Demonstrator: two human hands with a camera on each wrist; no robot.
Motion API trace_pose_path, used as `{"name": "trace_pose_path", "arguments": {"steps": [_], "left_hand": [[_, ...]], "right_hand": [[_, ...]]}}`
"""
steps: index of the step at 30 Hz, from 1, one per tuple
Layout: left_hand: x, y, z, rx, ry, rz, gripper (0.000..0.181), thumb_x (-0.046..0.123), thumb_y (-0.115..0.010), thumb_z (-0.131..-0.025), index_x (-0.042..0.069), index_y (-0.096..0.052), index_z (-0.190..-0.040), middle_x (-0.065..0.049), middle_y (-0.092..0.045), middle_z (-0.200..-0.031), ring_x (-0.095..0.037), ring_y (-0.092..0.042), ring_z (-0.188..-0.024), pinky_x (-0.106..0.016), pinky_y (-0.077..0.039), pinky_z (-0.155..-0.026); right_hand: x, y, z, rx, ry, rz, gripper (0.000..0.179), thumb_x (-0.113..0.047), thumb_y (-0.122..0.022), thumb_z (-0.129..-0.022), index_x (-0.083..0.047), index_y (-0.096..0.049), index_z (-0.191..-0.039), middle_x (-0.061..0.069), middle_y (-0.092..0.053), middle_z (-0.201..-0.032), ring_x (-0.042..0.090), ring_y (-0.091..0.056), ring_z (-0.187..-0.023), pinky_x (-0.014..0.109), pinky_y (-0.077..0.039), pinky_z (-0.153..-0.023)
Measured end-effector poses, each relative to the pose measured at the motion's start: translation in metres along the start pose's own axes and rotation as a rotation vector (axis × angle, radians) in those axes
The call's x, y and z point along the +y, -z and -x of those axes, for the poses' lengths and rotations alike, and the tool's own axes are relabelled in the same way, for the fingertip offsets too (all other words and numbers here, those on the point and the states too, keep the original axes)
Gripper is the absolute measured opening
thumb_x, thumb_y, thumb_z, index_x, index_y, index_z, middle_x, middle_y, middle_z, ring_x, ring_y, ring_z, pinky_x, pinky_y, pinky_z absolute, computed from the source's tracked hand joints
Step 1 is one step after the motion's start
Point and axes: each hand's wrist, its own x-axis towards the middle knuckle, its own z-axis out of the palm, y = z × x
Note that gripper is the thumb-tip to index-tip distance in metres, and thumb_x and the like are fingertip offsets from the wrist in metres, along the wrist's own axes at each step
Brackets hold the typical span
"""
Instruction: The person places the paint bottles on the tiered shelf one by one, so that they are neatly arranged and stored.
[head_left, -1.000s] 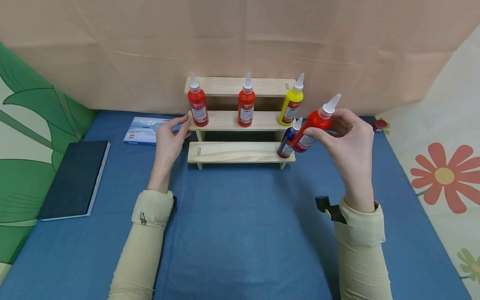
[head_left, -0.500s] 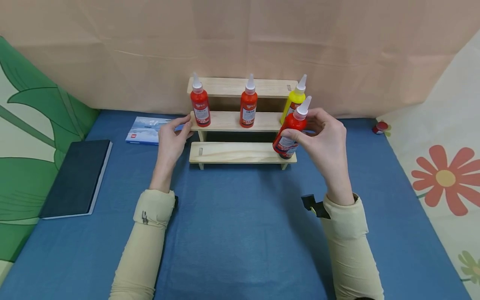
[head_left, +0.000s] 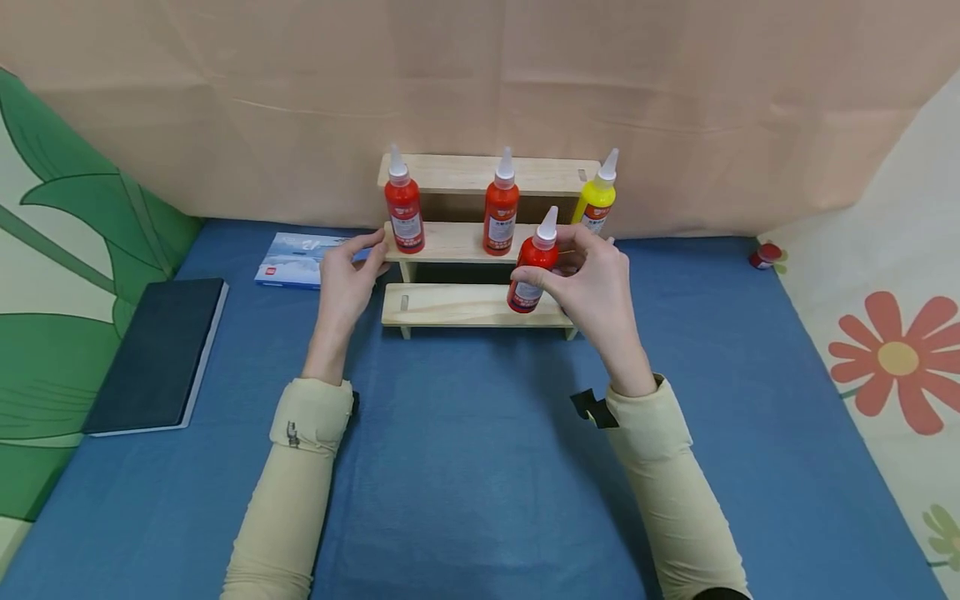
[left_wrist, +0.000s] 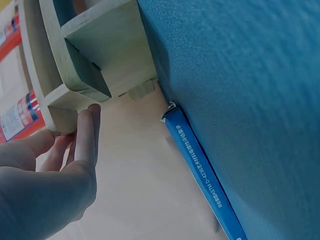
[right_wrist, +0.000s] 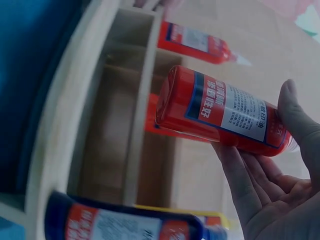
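My right hand [head_left: 588, 279] pinches a red squeeze paint bottle [head_left: 525, 290] with a white nozzle, thumb on one side and fingers on the other. The bottle tilts over the lowest step of a wooden three-step display rack [head_left: 457, 306]. My left hand [head_left: 347, 279] grips the left end of the middle step, with thumb and fingers about its edge in the left wrist view. On that step stand a red bottle [head_left: 405, 217] at the left, an orange-red bottle [head_left: 500, 218] mid-way and a yellow bottle [head_left: 597, 197] at the right. A dark blue bottle [right_wrist: 125, 223] shows in the right wrist view.
A flat blue-and-white box [head_left: 294, 260] lies left of the rack. Farther left is a dark notebook [head_left: 153, 358]. A small red-capped jar [head_left: 765, 255] sits by the right wall, and a beige cloth [head_left: 480, 92] hangs behind the rack.
My right hand has carried the red bottle leftward, from beyond the rack's right end to over the lowest step, passing in front of the blue bottle. The left hand keeps its grip on the rack.
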Motion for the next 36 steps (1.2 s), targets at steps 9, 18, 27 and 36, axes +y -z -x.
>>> {"name": "trace_pose_path", "arguments": {"steps": [9,18,27,36], "left_hand": [[0.0,0.0,0.001,0.001,-0.006,-0.003,0.037,0.009,-0.063,-0.11,-0.005,-0.065,-0.144,-0.023,-0.061,-0.147,-0.039,-0.07,-0.121,-0.044,-0.059,-0.102],[-0.002,0.0,0.0,0.006,-0.016,0.002,0.036,0.008,-0.063,-0.11,-0.006,-0.065,-0.143,-0.023,-0.061,-0.146,-0.04,-0.071,-0.119,-0.044,-0.059,-0.102],[-0.001,-0.001,-0.001,0.003,-0.003,0.001,0.036,0.009,-0.063,-0.11,-0.005,-0.065,-0.143,-0.023,-0.061,-0.146,-0.039,-0.071,-0.12,-0.04,-0.06,-0.101],[-0.002,0.0,-0.001,0.006,0.0,0.001,0.036,0.01,-0.063,-0.11,-0.005,-0.065,-0.143,-0.022,-0.062,-0.146,-0.039,-0.07,-0.12,-0.04,-0.06,-0.101]], "right_hand": [[0.014,-0.025,-0.003,-0.034,0.015,0.022,0.052,-0.02,-0.095,-0.086,0.004,-0.069,-0.123,0.018,-0.074,-0.117,0.032,-0.075,-0.101,0.044,-0.066,-0.092],[0.019,-0.043,-0.006,-0.053,0.029,0.04,0.052,-0.019,-0.097,-0.083,0.005,-0.071,-0.12,0.019,-0.076,-0.114,0.033,-0.077,-0.098,0.044,-0.067,-0.09],[0.024,-0.048,-0.005,-0.068,0.003,0.075,0.054,-0.02,-0.097,-0.083,0.005,-0.07,-0.122,0.02,-0.076,-0.116,0.034,-0.076,-0.101,0.045,-0.066,-0.091],[0.028,-0.052,-0.004,-0.076,0.0,0.077,0.055,-0.021,-0.098,-0.082,0.005,-0.07,-0.121,0.019,-0.076,-0.116,0.032,-0.075,-0.101,0.044,-0.067,-0.09]]}}
